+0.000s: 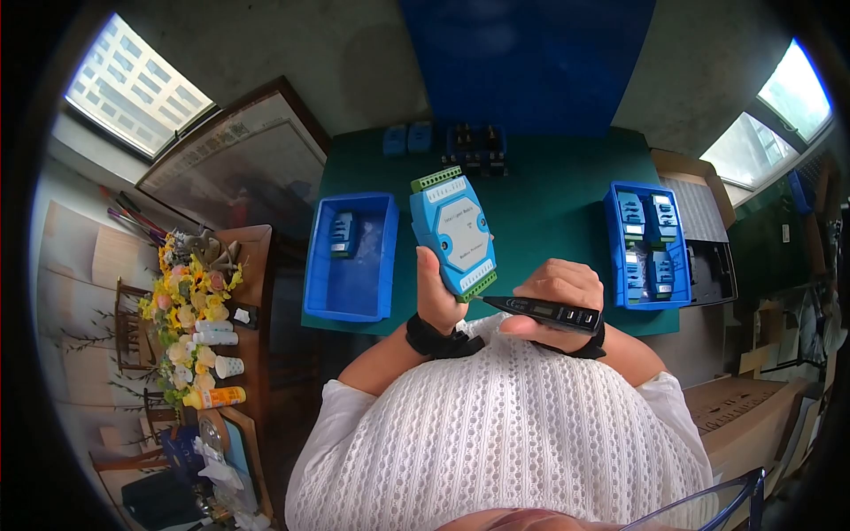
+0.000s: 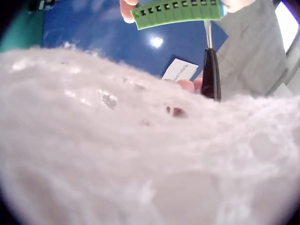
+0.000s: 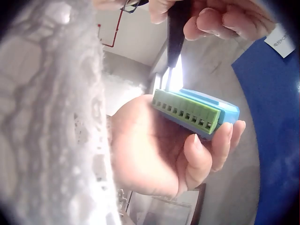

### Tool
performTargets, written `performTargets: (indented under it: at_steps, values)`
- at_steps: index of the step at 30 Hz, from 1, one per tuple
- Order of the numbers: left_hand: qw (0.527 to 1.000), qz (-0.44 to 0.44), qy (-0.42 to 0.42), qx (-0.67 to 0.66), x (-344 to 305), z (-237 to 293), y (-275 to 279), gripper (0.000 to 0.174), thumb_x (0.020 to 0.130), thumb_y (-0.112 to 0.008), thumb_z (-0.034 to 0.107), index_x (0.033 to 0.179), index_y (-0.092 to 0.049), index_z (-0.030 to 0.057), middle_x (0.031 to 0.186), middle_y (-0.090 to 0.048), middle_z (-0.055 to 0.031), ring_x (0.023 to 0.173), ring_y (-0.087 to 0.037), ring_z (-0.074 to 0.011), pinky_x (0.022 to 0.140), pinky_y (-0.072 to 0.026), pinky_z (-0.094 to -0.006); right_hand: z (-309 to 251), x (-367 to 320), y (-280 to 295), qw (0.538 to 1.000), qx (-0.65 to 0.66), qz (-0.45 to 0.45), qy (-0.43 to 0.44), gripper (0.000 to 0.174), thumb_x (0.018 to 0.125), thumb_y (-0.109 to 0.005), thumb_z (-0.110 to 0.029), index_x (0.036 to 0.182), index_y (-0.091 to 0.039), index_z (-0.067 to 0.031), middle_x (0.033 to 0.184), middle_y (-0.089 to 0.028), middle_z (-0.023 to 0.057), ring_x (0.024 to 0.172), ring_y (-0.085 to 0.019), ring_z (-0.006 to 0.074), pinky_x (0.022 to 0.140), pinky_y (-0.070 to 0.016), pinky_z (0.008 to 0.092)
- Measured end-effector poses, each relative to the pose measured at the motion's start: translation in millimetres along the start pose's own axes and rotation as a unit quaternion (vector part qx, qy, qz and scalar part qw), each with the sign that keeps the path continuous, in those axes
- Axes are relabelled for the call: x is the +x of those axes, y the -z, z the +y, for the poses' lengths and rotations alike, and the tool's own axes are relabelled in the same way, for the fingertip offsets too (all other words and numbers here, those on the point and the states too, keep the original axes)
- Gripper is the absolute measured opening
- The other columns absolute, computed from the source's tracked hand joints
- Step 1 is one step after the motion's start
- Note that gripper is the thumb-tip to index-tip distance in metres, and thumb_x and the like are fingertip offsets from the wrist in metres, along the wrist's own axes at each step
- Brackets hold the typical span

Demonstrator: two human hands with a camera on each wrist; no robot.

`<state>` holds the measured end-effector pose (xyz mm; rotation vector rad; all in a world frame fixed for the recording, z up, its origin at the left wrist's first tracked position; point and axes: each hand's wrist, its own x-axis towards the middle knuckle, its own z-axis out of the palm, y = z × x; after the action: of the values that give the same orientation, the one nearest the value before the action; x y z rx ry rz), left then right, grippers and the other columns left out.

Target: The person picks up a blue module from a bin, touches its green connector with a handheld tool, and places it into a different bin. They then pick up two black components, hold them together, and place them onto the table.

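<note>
In the head view my left hand (image 1: 438, 299) holds a blue module (image 1: 460, 234) with a pale label, tilted in front of my chest. Green screw terminal blocks line both its ends. My right hand (image 1: 560, 285) grips a black voltage-tester screwdriver (image 1: 551, 313) with a small display and buttons. Its metal tip (image 3: 168, 77) meets one end of the near terminal block (image 3: 185, 112) in the right wrist view. Left fingers (image 3: 197, 154) curl around the module from below there. White knit clothing covers most of the left wrist view, with the terminal block (image 2: 178, 12) above it.
On the green table (image 1: 531, 195), a blue bin (image 1: 352, 311) at left contains a small blue module. Another blue bin (image 1: 611, 248) at right holds several modules. Two blue pieces (image 1: 407, 139) and a dark component tray (image 1: 478, 150) stand at the back. An open cardboard box (image 1: 722, 208) sits far right.
</note>
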<state>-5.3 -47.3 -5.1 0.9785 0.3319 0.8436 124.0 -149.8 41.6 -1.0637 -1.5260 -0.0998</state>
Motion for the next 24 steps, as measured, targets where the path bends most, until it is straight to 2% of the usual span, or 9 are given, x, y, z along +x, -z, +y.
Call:
performTargets:
  at_steps: [5, 8, 15, 20, 24]
  values:
    - [0.999, 0.015, -0.027, 0.011, -1.6, 0.0, -1.9, 0.080, 0.085, -0.020, 0.069, 0.125, -0.040, 0.0036, 0.113, -0.054, -0.0151, 0.096, -0.056, -0.0222, 0.079, -0.0478, -0.0354, -2.7, -0.4, -1.4, 0.998, 0.007, 0.006, -0.061, 0.041, 0.060, -0.080, -0.040, 0.062, -0.058, -0.0057, 0.055, -0.056, 0.0030, 0.046, -0.055, 0.0148, 0.041, -0.0406, 0.0228]
    - [0.999, 0.021, -0.010, -0.036, -3.1, 1.7, -4.8, 0.080, 0.085, -0.020, 0.069, 0.125, -0.040, 0.0031, 0.112, -0.054, -0.0156, 0.095, -0.056, -0.0220, 0.079, -0.0474, -0.0351, 1.7, -5.3, -6.1, 0.989, 0.072, 0.040, -0.119, 0.040, 0.061, -0.080, -0.039, 0.063, -0.057, -0.0058, 0.055, -0.056, 0.0030, 0.046, -0.055, 0.0154, 0.042, -0.0406, 0.0233]
    - [0.998, 0.047, -0.028, 0.004, 0.6, 5.6, -2.4, 0.081, 0.084, -0.020, 0.070, 0.123, -0.041, 0.0030, 0.108, -0.056, -0.0150, 0.091, -0.058, -0.0212, 0.075, -0.0491, -0.0336, 2.1, -2.4, -11.0, 1.000, 0.008, 0.020, 0.013, 0.042, 0.059, -0.080, -0.042, 0.064, -0.058, -0.0066, 0.056, -0.056, 0.0032, 0.046, -0.055, 0.0150, 0.042, -0.0408, 0.0231]
    - [1.000, 0.013, -0.016, 0.000, 3.6, 9.7, 2.1, 0.081, 0.083, -0.021, 0.071, 0.122, -0.042, 0.0030, 0.107, -0.056, -0.0147, 0.090, -0.058, -0.0210, 0.074, -0.0495, -0.0333, -5.4, -1.5, -15.7, 0.999, -0.009, 0.031, 0.008, 0.042, 0.059, -0.080, -0.041, 0.065, -0.058, -0.0059, 0.056, -0.056, 0.0039, 0.046, -0.055, 0.0152, 0.042, -0.0411, 0.0231]
    - [0.999, -0.022, 0.013, -0.040, 4.1, 10.3, 8.6, 0.080, 0.084, -0.023, 0.070, 0.126, -0.040, 0.0041, 0.111, -0.055, -0.0148, 0.095, -0.057, -0.0219, 0.076, -0.0499, -0.0348, -13.6, -1.6, -17.7, 0.999, -0.026, 0.031, -0.019, 0.041, 0.060, -0.080, -0.040, 0.066, -0.059, -0.0051, 0.056, -0.056, 0.0042, 0.047, -0.055, 0.0155, 0.042, -0.0416, 0.0236]
